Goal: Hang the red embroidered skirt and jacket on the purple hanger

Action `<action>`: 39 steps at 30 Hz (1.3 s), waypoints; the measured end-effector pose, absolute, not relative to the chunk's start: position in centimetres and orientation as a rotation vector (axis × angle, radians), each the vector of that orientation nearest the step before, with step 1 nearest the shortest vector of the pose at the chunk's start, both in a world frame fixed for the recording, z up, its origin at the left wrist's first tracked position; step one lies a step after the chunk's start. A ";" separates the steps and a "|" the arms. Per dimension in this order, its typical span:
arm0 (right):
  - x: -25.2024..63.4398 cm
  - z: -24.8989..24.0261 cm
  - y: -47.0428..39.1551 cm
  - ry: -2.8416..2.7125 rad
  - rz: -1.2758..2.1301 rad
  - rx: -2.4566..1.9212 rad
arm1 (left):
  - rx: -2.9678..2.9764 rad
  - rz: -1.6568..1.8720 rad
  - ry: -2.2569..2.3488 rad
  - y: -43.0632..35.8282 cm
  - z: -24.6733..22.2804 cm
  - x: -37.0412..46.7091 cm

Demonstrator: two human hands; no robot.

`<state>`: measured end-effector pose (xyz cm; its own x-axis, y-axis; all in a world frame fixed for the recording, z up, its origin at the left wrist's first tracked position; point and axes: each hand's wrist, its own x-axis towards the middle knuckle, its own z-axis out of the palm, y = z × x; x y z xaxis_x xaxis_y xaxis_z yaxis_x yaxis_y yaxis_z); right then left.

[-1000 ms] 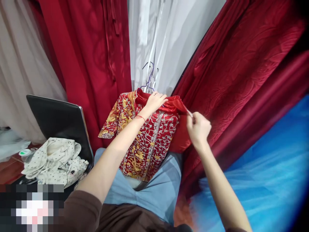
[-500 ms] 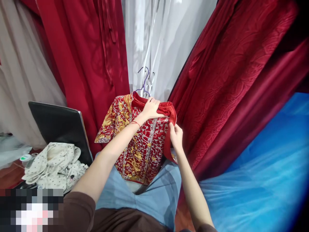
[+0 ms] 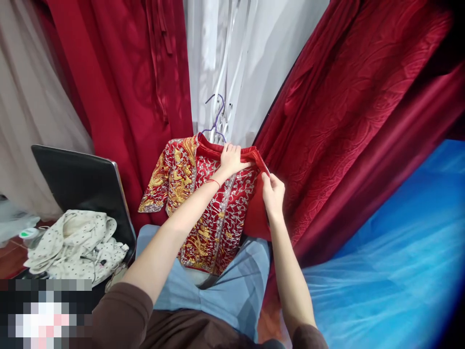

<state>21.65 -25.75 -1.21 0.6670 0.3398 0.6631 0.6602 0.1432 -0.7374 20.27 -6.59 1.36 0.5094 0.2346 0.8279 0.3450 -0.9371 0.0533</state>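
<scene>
A small red jacket (image 3: 214, 213) with gold and silver embroidery rests on my lap, on a purple wire hanger (image 3: 216, 116) whose hook sticks up above the collar. My left hand (image 3: 232, 160) lies on the collar area and grips the top of the jacket, a red string around its wrist. My right hand (image 3: 273, 194) pinches the jacket's plain red right edge, which is folded back so its lining shows. The left sleeve of the jacket spreads out toward the left.
Dark red gowns (image 3: 348, 126) hang at right and at left (image 3: 119, 97), with white gowns (image 3: 236, 58) between them. Blue tulle (image 3: 392, 271) fills the lower right. A black chair (image 3: 80, 184) at left holds a cream spotted bag (image 3: 69, 242).
My right hand came in from the outer tip of the sleeve to the jacket's right edge, close to my left hand. The jacket shifted slightly left; the right side is now folded in.
</scene>
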 end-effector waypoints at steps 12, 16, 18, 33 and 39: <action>17.0 -6.9 -25.2 -0.954 -0.374 -2.201 | -2.644 -1.084 -0.045 -3.1 3.4 16.0; 18.0 -11.6 -25.8 -0.983 -0.146 -2.575 | -2.565 -1.055 -0.014 -0.7 6.6 14.1; 17.8 -13.6 -25.8 -1.021 -0.117 -2.584 | -2.590 -1.012 0.012 0.0 7.9 14.0; 7.4 -6.9 -20.8 -1.259 -0.365 -2.151 | -2.619 -1.270 -0.306 1.4 7.5 18.5; 9.8 -15.0 -17.1 -1.269 0.041 -2.569 | -2.643 -1.194 -0.362 0.1 7.5 17.0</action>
<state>9.75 -17.14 -14.95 0.6146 0.7831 0.0954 0.7752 -0.5772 -0.2567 16.97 0.12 7.52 0.6401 0.1327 0.7568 0.3098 -0.9459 -0.0962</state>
